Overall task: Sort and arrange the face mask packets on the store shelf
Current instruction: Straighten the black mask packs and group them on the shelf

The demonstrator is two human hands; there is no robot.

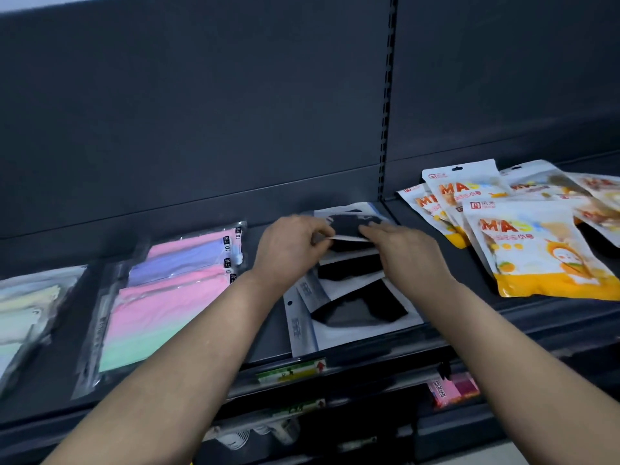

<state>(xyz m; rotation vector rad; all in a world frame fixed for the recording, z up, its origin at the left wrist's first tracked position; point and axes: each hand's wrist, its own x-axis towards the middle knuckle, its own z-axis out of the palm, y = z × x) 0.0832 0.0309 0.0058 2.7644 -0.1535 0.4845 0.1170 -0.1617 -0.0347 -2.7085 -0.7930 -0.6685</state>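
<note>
Mid-shelf, left hand [289, 247] pinching black packet [349, 223], "MAS" pouches [536, 253]

I see a shelf [265, 333] of dark, matt painted metal, and the back panel [235, 112] above it has the same dull finish. At left, the pastel packets [161, 313] are in clear, glossy, crinkled plastic film. The black mask packets [362, 313] at centre show matt cloth on a white, paper-like backing. The pouches [543, 260] at right are shiny printed plastic.

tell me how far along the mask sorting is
Roughly midway. Done: the pastel packets lie stacked at left. In hand: the left hand pinches a black mask packet at the back of the overlapping black row, the right hand resting on it. Left: the orange pouches at right lie scattered and overlapping.
</note>
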